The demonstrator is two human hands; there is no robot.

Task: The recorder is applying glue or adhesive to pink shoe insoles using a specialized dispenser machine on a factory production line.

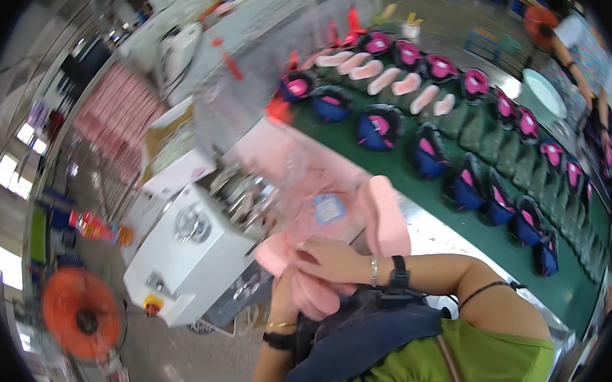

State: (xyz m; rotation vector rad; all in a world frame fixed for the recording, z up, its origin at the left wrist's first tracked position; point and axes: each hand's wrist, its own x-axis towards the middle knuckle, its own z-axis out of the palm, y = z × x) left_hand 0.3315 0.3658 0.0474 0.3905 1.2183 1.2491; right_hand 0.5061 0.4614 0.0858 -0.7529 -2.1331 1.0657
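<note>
Both hands are closed on pink foam shoe soles [316, 294] in front of my body. My left hand [283, 300] grips them from the left side, low down. My right hand [323, 259] lies across them from the right, its fingers near the left hand's. The upper end of one sole sticks out past the fingers, close to the metal works of a white machine [189, 249]. To the right of my hands, a stack of similar pink soles [384, 217] rests at the table's edge. A blue tag [328, 208] lies on the pink-dusted worktop [289, 149] beyond the hands.
A green conveyor belt [494, 249] on the right carries several blue-and-pink shoe uppers [381, 127], pale pink insoles [383, 81] and dark green foot-shaped pieces [505, 148]. At far right stands another person [584, 58]. An open carton [175, 143] and orange fan [82, 313] are left.
</note>
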